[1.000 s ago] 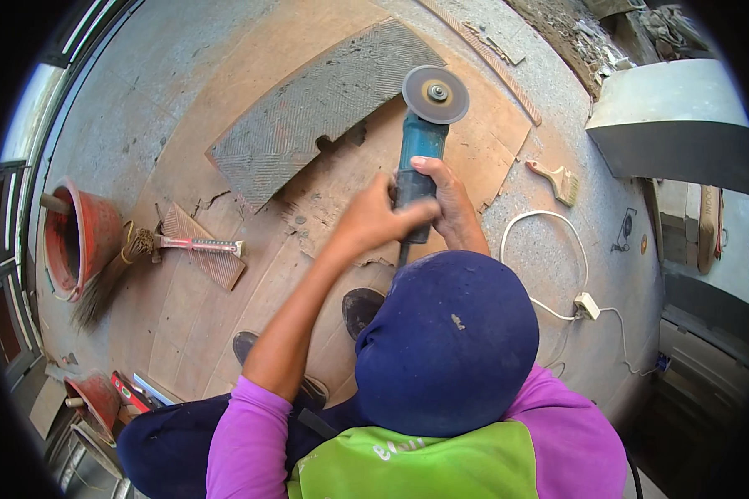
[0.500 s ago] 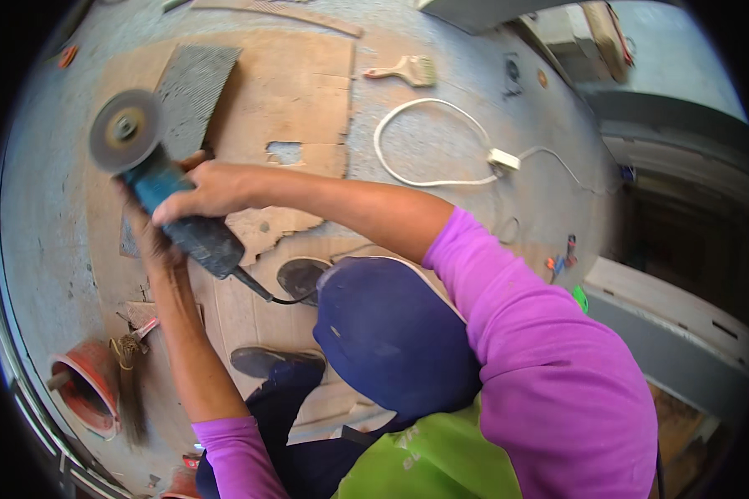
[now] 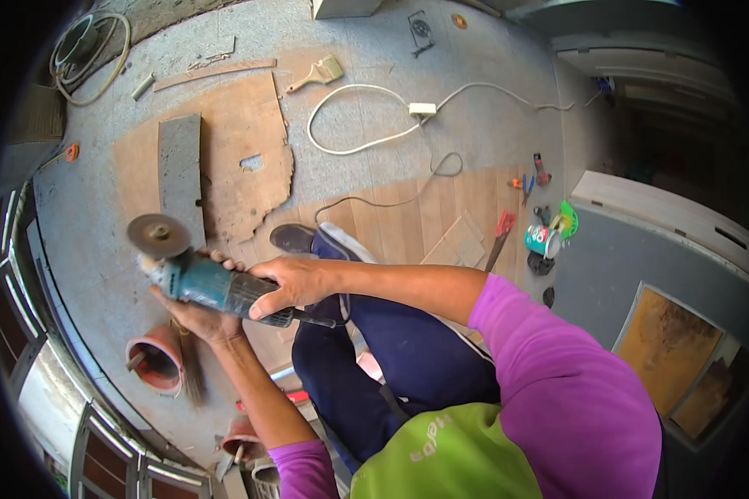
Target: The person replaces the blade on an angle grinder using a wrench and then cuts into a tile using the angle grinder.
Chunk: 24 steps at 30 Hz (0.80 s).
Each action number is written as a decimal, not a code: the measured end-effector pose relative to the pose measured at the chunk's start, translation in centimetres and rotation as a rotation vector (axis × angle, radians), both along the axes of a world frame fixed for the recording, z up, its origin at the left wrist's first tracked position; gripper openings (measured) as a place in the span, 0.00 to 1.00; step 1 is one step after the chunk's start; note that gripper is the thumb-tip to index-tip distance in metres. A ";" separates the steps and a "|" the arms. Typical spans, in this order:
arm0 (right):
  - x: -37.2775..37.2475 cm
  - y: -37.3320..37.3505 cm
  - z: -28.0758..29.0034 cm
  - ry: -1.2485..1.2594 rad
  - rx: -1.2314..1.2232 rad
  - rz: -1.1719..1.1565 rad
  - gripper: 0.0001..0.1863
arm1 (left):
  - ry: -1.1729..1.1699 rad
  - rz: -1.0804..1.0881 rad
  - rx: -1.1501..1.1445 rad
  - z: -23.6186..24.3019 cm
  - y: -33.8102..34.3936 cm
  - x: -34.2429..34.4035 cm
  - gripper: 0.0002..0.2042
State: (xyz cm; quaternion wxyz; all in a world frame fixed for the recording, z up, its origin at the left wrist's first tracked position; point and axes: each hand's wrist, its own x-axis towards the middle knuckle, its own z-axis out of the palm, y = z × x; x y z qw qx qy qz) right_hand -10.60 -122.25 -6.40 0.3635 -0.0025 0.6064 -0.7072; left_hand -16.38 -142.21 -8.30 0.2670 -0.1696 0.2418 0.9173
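Both my hands hold a teal angle grinder (image 3: 208, 283) with a grey disc (image 3: 156, 235) at its left end. My right hand (image 3: 291, 283) wraps over the dark rear of its body. My left hand (image 3: 195, 318) cups the grinder from below. The disc hangs just below the near end of a long grey tile (image 3: 181, 170), which lies on a worn wooden board (image 3: 241, 133) on the concrete floor. I cannot tell whether the disc touches anything. A black cord (image 3: 374, 200) runs from the grinder toward a white socket block (image 3: 422, 109).
An orange bucket (image 3: 160, 359) stands by my left arm. A paint brush (image 3: 320, 71) and white cable (image 3: 341, 116) lie beyond the board. Small hand tools and a can (image 3: 543, 241) sit at the right on laminate planks (image 3: 441, 216). A hose coil (image 3: 87, 46) lies top left.
The view has swung round. The grinder, over the tile's end a second ago, now sits low left with the tile beyond it. Both hands have kept their grip.
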 end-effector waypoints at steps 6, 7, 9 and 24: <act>7.2 3.0 3.9 -0.093 -0.026 -0.133 0.34 | -0.142 -0.157 0.043 4.3 4.0 4.3 0.43; 7.7 3.8 4.8 -0.165 -0.070 -0.148 0.33 | -0.126 -0.202 0.096 4.8 4.7 4.4 0.43; 9.3 6.3 6.2 -0.273 -0.163 -0.224 0.30 | -0.130 -0.250 0.129 4.2 7.1 4.6 0.43; 13.6 30.4 10.5 -0.201 -0.224 -0.143 0.31 | -0.154 -0.359 0.019 12.8 32.2 7.8 0.44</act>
